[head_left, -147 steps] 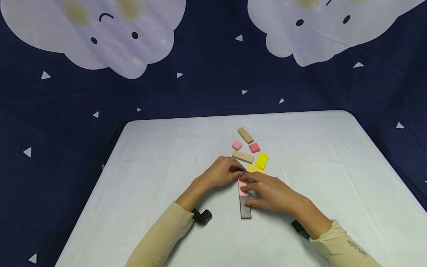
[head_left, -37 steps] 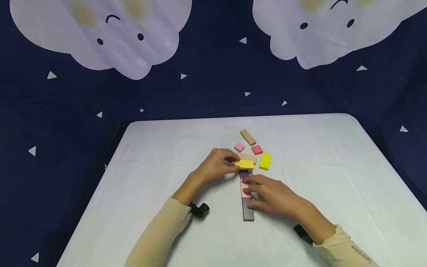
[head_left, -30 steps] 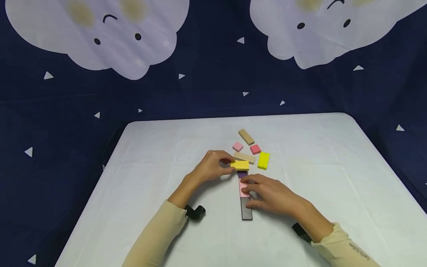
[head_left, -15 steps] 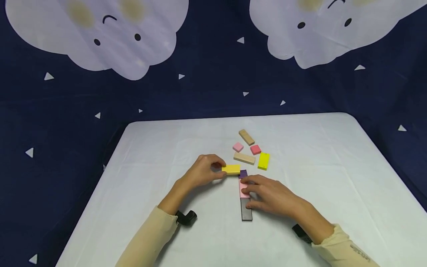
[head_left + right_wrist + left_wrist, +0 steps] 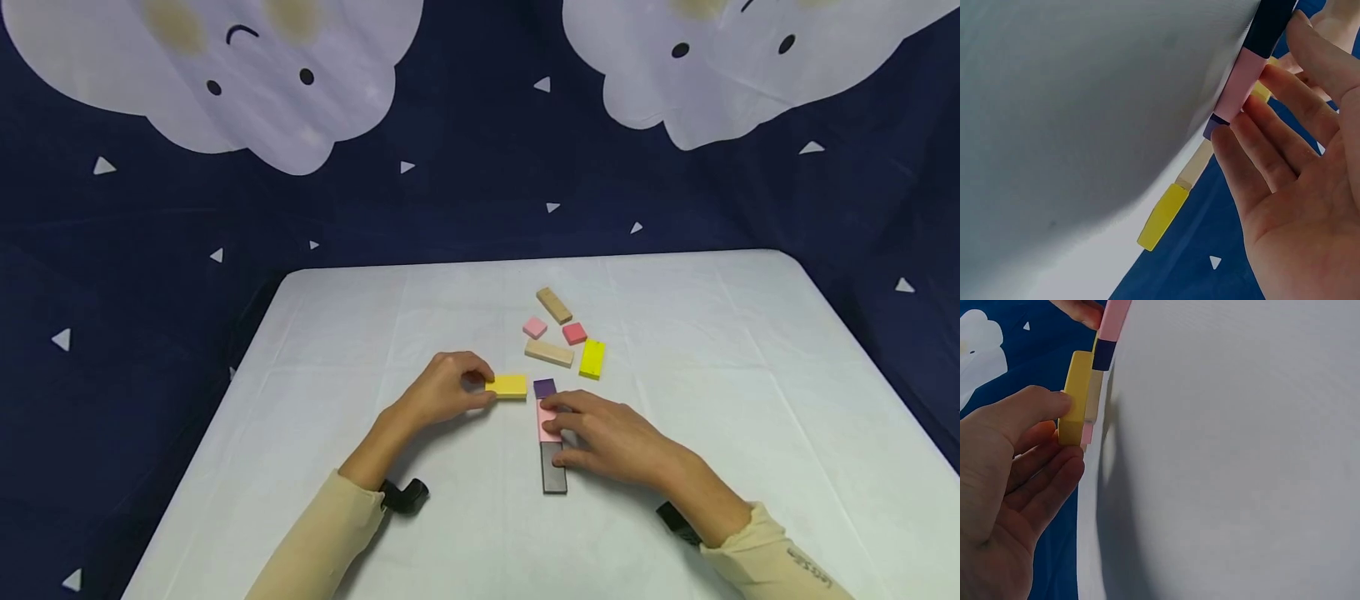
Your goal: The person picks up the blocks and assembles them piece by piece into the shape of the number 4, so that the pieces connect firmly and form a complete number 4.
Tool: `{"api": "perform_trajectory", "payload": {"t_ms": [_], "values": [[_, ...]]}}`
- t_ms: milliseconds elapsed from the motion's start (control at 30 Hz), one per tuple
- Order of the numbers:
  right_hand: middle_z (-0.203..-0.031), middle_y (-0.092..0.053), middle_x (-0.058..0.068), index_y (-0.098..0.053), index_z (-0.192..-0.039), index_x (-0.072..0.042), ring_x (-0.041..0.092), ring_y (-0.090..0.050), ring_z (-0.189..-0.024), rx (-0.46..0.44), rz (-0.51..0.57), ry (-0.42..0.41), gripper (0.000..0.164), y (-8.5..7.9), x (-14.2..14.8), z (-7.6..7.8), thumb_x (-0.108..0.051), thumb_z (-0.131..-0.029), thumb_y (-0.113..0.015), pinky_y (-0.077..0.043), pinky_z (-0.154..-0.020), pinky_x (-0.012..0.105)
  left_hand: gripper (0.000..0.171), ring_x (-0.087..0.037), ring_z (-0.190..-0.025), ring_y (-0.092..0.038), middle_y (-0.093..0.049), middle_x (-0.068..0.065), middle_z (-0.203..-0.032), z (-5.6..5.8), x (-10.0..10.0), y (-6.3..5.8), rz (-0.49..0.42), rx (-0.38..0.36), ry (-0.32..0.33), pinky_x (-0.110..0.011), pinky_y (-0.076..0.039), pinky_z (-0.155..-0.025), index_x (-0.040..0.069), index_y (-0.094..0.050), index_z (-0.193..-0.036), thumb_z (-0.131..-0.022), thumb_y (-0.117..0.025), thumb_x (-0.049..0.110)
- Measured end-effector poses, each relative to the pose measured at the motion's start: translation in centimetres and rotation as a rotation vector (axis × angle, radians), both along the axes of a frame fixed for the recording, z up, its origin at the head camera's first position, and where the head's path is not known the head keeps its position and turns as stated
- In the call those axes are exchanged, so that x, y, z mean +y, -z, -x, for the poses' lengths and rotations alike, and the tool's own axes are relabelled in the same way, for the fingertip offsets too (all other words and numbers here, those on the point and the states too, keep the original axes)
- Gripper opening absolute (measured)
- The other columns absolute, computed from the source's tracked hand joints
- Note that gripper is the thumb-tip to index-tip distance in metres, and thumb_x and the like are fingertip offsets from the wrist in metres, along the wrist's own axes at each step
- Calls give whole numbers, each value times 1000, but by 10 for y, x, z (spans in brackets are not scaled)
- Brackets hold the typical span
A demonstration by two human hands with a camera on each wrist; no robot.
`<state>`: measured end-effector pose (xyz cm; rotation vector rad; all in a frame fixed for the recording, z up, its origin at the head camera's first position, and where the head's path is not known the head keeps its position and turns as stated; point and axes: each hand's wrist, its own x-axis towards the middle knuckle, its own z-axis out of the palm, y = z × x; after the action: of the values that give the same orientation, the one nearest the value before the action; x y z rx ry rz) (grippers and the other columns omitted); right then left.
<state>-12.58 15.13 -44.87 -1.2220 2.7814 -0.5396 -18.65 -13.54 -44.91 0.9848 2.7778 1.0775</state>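
Between thumb and fingers my left hand (image 5: 442, 390) pinches a yellow block (image 5: 507, 386), just left of the row's far end. In the left wrist view that block (image 5: 1075, 397) appears raised off the table. A purple block (image 5: 544, 388), a pink block (image 5: 547, 425) and a dark grey block (image 5: 553, 477) lie end to end in a line. My right hand (image 5: 615, 437) rests along the right side of this row, its fingertips on the pink and grey blocks. Loosely bent fingers (image 5: 1263, 150) touch the row in the right wrist view.
Beyond the row lie two plain wooden blocks (image 5: 549, 352), a small pink block (image 5: 535, 327), a small red block (image 5: 574, 333) and a bright yellow block (image 5: 592, 359). A white cloth covers the table (image 5: 360, 333); a dark blue curtain (image 5: 480, 208) hangs behind it.
My left hand has left the purple block, taken the yellow block from the row's right and carried it across to the left. My right hand has stayed on the row.
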Motion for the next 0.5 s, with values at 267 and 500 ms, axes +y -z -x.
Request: {"api": "perform_trajectory", "payload": {"t_ms": [267,500], "values": [[-136,-49,-5,-69,-120,-20,15,-43,-125,2,-10,4,47,-3,1,1,-50,-84,-70,-43,-97,41,22,-10,-83,-61,-67,3,-92,-2,-1,4,23,1,11,-25,-50,-75,10,-72,-93,-77,-82,19],[-137,-49,-5,-69,-120,-19,16,-43,-126,-12,-13,1,47,-2,1,-1,-50,-84,-70,-43,-97,42,21,-9,-81,-59,-67,4,-91,-3,3,8,51,-4,17,-24,-49,-74,10,-71,-93,-78,-81,21]]}}
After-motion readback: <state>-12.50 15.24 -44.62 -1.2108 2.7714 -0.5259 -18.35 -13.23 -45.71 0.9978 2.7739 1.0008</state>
